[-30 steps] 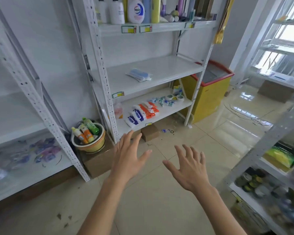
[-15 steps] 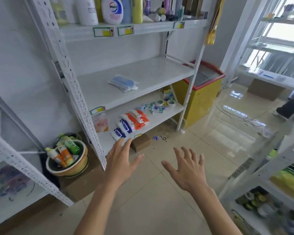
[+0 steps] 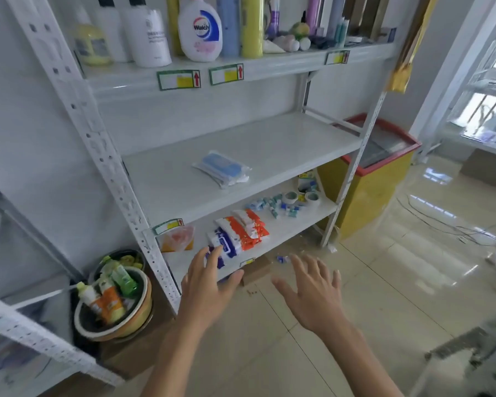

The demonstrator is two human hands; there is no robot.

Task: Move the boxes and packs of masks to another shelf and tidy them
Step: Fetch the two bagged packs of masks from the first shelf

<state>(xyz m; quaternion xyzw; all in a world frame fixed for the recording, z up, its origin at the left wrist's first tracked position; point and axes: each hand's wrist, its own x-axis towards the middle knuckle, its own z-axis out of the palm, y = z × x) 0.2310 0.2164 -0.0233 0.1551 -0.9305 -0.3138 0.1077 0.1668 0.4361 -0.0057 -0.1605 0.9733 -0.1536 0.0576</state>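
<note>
The bottles (image 3: pixel 155 32) along the top of the frame are cut off at the upper edge. The left hand (image 3: pixel 205 287) covers the near end of the blue-and-white packs (image 3: pixel 226 245). At lower right, a blurred rack (image 3: pixel 470 356) shows contents too smeared to tell.

Both bare hands, left hand (image 3: pixel 204 293) and right hand (image 3: pixel 312 293), are hovering spread-fingered, holding nothing, below the clear plastic pack of blue masks (image 3: pixel 222 171) lying on the white metal shelf (image 3: pixel 284 144).
</note>
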